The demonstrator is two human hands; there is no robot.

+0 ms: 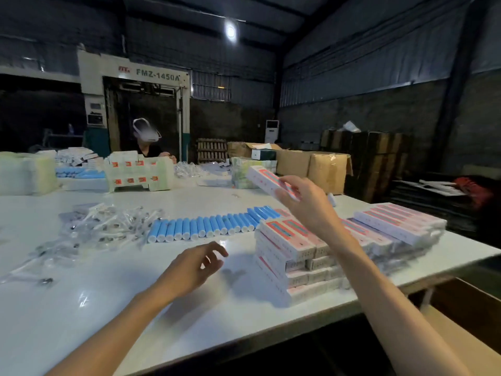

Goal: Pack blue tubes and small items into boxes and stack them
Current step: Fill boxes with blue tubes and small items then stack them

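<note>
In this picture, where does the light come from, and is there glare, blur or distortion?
Head view: one ceiling lamp lights the scene dimly and glares on the white table; the left hand casts a soft shadow; the box in the right hand looks slightly blurred; the wide lens makes the side wall lean.

The left hand [195,264] hovers low, palm down, fingers [217,249] loosely curled, holding nothing. The right hand [306,206] is raised, forearm outstretched, pinching a box [264,179].

A dim packing warehouse is shown: an FMZ-1450A machine [132,104], cardboard cartons [311,166] and wooden pallets [212,151] are seen.
</note>
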